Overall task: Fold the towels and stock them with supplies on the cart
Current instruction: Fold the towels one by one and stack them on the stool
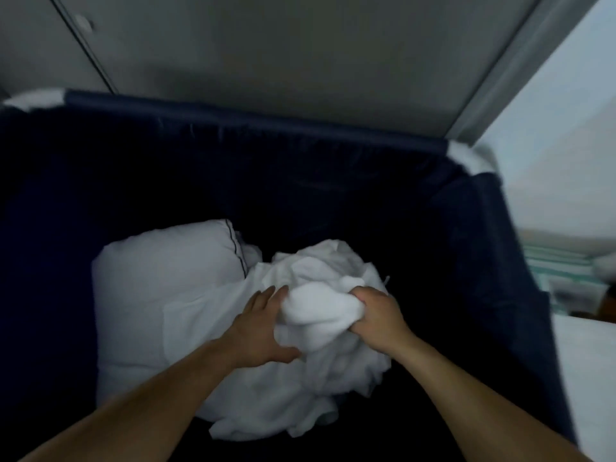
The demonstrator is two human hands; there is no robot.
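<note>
Lying bunched low in a dark navy fabric bin (253,121), near its middle: a white towel (316,308), heaped on more loose white cloth (300,411). Clamped at its right side by the right hand (376,311), fingers curled and buried in the folds (fingertips out of sight). Pressed at its left side by the left hand (263,325), fingers straight and close together, thumb spread under the bundle; not closed round it. Cannot tell one towel from the next in the heap; edges smeared by blur. Touching the heap on the left: a white pillow (160,271) with a thin dark piped line, its near part covered by the cloth. Cannot make out the bin's floor or side walls, lost in shadow; near rim cut off by the frame. Seen at the two far corners: white fittings (33,98), blurred. Beyond the far rim: a plain grey wall (300,45) with a slanting seam. Outside the bin to the right: a pale surface (593,361) and something striped green and white (560,261), too blurred to name.
</note>
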